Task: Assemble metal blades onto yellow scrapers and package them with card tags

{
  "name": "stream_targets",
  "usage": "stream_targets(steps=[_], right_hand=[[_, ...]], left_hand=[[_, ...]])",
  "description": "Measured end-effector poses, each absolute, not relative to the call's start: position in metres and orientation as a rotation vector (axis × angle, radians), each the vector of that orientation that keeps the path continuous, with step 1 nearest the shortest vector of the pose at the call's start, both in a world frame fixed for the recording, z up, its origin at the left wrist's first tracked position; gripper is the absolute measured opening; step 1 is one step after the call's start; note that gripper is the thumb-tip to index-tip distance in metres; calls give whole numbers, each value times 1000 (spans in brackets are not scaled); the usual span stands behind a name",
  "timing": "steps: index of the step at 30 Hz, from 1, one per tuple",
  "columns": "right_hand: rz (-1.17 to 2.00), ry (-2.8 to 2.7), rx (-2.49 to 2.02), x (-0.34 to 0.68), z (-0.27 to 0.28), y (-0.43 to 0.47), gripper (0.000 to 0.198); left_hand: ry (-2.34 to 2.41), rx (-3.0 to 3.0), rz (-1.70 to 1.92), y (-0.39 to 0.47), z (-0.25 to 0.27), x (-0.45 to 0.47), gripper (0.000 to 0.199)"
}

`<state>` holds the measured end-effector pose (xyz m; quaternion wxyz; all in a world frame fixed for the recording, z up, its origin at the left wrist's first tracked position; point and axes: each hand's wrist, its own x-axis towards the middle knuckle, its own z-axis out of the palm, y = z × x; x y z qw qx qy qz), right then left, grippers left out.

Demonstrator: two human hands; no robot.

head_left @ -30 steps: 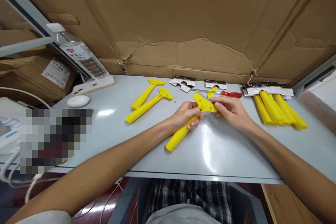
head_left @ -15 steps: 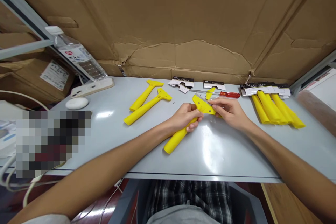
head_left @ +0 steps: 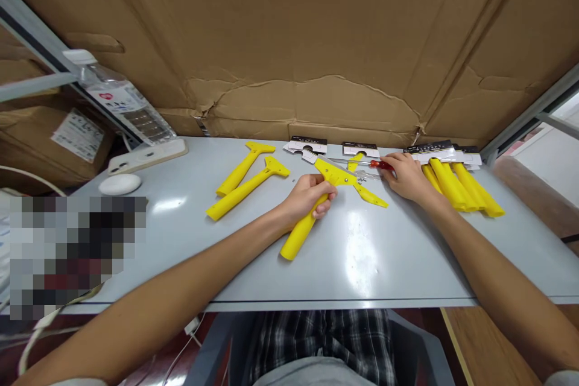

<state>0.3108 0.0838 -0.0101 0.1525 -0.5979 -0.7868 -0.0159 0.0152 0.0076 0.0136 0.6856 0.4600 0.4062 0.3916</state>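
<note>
My left hand (head_left: pixel 312 199) is closed round the handle of a yellow scraper (head_left: pixel 299 240), its wide head pointing away from me. Screws show in the head. A loose, narrow yellow piece (head_left: pixel 371 196) lies just right of that head. Over to the right, my right hand (head_left: pixel 404 175) has its fingers on the red handle of a screwdriver (head_left: pixel 376 164), whose shaft points left along the table. Small screws (head_left: pixel 361 180) and a clear plastic piece lie near the screwdriver. Behind its shaft, another yellow part (head_left: pixel 355 160) sits by a black-and-white card (head_left: pixel 360 149).
Two yellow scrapers (head_left: pixel 239 193) lie on the left. Several carded yellow handles (head_left: pixel 456 187) are at the right. Another card (head_left: pixel 308 145) lies at the back, before a cardboard wall (head_left: pixel 294 30). A white mouse (head_left: pixel 120 184), power strip (head_left: pixel 158 155) and bottle (head_left: pixel 131 102) stand left.
My right hand has left the scraper head and moved right onto the screwdriver handle. The narrow yellow piece now lies beside the head. My left hand keeps its hold.
</note>
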Motion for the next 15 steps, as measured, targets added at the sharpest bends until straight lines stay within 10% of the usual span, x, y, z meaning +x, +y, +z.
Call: stream_targets(steps=[15], right_hand=[[455,-1524,-1240,348,28,88,32]], left_hand=[[953,905,1118,23,10,10,17]])
